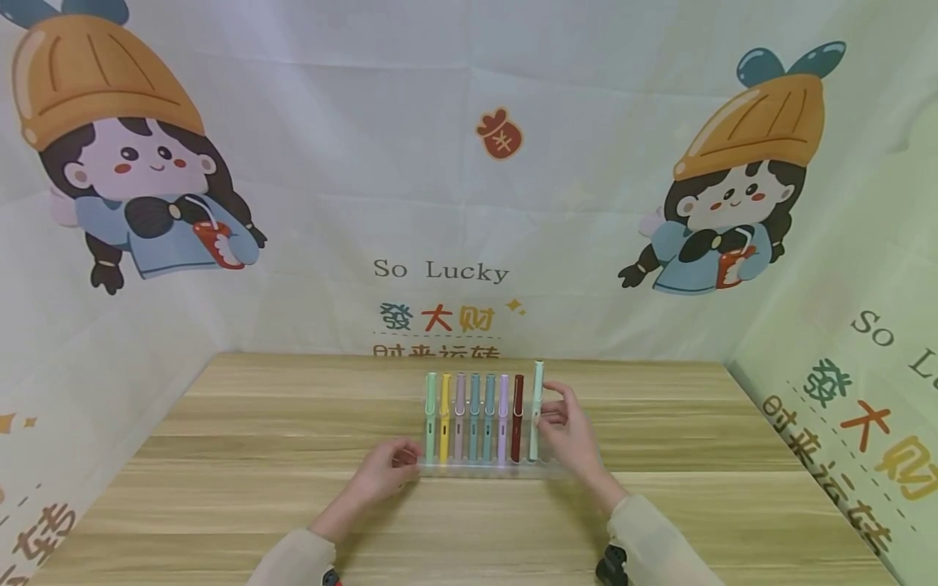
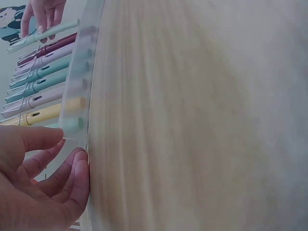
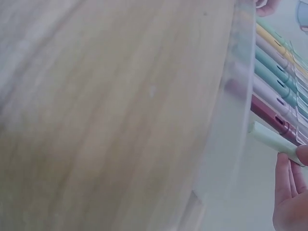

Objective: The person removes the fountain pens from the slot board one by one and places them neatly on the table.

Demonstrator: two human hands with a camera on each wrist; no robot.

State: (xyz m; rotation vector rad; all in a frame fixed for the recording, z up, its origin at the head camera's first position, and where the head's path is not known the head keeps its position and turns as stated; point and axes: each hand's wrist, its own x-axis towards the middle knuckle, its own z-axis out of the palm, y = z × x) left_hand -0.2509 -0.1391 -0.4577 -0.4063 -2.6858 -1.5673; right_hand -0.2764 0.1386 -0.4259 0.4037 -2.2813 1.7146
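A clear pen stand holds an upright row of several capped pens. From the left they run light green, yellow, greyish mauve, teal, lilac and dark red. At the row's right end my right hand pinches a pale mint pen between thumb and fingers. That pen stands higher than the others, and its lower end shows apart from the stand's front ledge in the right wrist view. My left hand holds the stand's left end, thumb and curled fingers at its corner.
The stand rests on a wood-grain table. Behind and beside the table hangs a pale printed cloth with cartoon figures and lettering. Part of the stand extends right of the dark red pen.
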